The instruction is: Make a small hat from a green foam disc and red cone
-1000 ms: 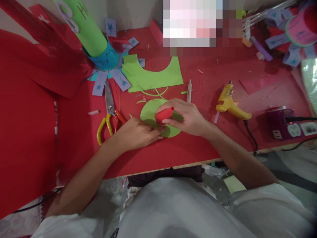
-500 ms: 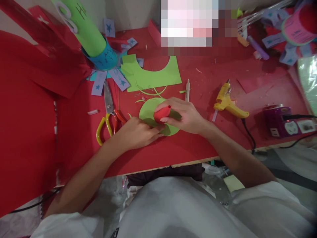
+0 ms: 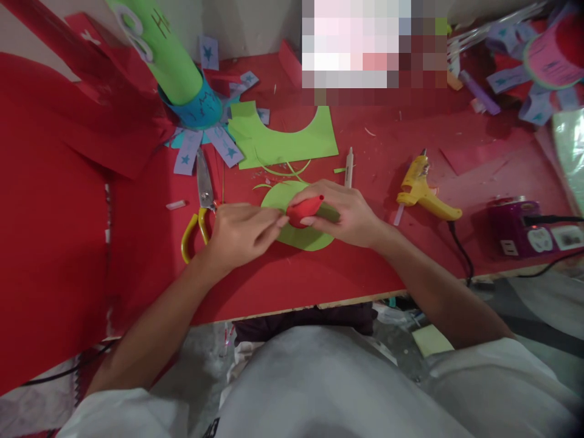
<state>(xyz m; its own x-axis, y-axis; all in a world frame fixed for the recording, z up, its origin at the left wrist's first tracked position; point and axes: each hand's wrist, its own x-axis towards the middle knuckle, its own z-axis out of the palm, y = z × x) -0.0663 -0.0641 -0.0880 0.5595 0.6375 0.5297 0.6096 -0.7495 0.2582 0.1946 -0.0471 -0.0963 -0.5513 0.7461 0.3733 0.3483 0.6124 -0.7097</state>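
A small red paper cone (image 3: 305,213), its tip pointing up and right, is gripped between the thumb and fingers of my right hand (image 3: 349,213). Beneath it lies a round green paper disc (image 3: 310,242), partly covered by both hands. My left hand (image 3: 249,234) is closed in a pinch at the cone's left edge; what its fingertips hold, if anything, is hidden. Scissors with yellow handles (image 3: 188,238) lie just beyond my left wrist, partly covered by it. A white marker (image 3: 349,167) rests behind my right hand.
A yellow glue gun (image 3: 426,191) lies to the right, its cord running to a purple power box (image 3: 515,228). Behind are a green sheet with a round cutout (image 3: 287,149) and a green tube figure (image 3: 173,67). A pink one (image 3: 554,58) stands far right.
My left hand has risen from the disc's near edge to the cone's left side, its fingers now pinched there. My right hand still holds the cone. The view has shifted slightly.
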